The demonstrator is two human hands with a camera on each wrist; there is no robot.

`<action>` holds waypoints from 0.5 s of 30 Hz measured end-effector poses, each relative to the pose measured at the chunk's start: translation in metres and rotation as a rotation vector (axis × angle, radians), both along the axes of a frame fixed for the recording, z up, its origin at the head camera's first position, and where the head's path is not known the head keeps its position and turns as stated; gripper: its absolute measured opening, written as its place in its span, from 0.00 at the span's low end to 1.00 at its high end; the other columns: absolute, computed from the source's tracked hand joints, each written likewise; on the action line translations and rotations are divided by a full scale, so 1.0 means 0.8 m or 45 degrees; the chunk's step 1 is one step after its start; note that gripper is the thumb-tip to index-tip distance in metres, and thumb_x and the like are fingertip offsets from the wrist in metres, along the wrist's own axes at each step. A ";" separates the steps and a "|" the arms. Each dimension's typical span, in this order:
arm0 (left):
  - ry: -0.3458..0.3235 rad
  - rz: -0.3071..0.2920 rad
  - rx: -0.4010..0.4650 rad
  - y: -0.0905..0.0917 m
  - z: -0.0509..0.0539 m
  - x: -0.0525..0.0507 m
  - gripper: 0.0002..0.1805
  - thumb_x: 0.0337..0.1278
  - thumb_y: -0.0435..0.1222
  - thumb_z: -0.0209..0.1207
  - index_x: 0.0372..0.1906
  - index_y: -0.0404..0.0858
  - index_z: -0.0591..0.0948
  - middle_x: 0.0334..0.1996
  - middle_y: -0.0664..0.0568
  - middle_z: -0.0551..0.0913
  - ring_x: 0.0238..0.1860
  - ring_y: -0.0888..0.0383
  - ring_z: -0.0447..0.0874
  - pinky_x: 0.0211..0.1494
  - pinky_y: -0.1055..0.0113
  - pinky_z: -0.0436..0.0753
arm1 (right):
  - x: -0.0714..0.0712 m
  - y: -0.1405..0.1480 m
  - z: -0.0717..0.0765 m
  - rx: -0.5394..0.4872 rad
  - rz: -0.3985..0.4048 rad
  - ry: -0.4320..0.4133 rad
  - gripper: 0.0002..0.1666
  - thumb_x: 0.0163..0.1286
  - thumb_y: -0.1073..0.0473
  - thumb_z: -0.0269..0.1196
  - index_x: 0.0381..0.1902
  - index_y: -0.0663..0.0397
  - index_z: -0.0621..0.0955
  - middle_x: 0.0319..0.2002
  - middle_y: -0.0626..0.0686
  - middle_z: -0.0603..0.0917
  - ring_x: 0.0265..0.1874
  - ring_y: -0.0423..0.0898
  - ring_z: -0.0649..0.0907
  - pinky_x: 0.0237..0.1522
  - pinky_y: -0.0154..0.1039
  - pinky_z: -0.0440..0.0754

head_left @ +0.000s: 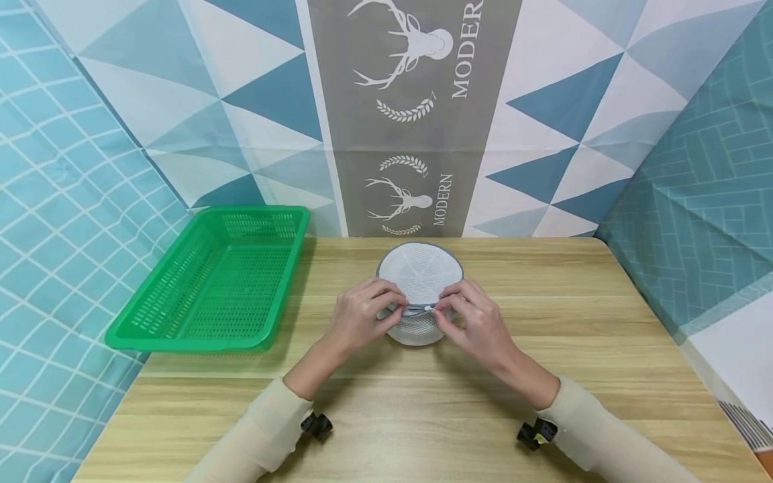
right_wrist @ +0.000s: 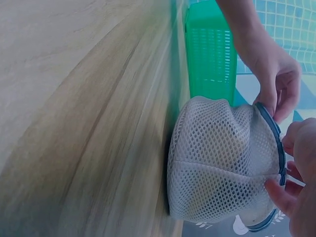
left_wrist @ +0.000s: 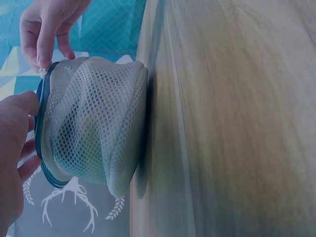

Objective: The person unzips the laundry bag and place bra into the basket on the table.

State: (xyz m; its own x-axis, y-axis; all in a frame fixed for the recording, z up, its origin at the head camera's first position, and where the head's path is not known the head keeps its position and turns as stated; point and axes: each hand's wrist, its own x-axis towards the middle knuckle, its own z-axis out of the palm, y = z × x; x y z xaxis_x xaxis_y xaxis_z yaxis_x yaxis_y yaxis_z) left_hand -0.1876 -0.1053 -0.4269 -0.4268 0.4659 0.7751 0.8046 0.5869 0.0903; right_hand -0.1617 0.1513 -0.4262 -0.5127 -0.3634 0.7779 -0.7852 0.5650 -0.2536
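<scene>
A round white mesh laundry bag (head_left: 419, 272) with a grey-blue zippered rim stands on the table. Its flat lid faces up, and the side wall (left_wrist: 94, 121) bulges with soft creases. At the rim's near left, my left hand (head_left: 365, 314) pinches the edge between thumb and fingers. My right hand (head_left: 477, 325) pinches the rim just to the right, at the white zipper pull (head_left: 429, 308). Both hands show close together along the rim in the right wrist view, where the mesh side (right_wrist: 222, 158) faces the camera. What the bag holds, if anything, cannot be made out.
A green plastic basket (head_left: 278, 335) with slotted walls stands at the table's left. The wood-grain table (head_left: 410, 422) reaches back to a patterned cloth backdrop (head_left: 417, 134). Blue tiled-pattern cloth (head_left: 54, 268) hangs at the left side.
</scene>
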 end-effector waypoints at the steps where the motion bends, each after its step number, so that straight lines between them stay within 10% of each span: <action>1: 0.000 -0.003 -0.007 0.001 0.001 0.000 0.05 0.56 0.32 0.78 0.37 0.45 0.95 0.40 0.58 0.96 0.45 0.58 0.95 0.44 0.65 0.94 | 0.000 -0.001 0.000 -0.001 0.004 0.002 0.11 0.57 0.72 0.82 0.34 0.58 0.90 0.43 0.55 0.89 0.42 0.49 0.87 0.41 0.34 0.89; 15: -0.024 -0.005 -0.017 0.003 0.000 0.002 0.05 0.58 0.32 0.77 0.37 0.45 0.94 0.40 0.58 0.95 0.45 0.59 0.95 0.44 0.64 0.94 | 0.000 -0.006 -0.001 -0.013 0.020 0.019 0.10 0.58 0.71 0.81 0.34 0.58 0.89 0.42 0.54 0.89 0.42 0.49 0.86 0.41 0.41 0.87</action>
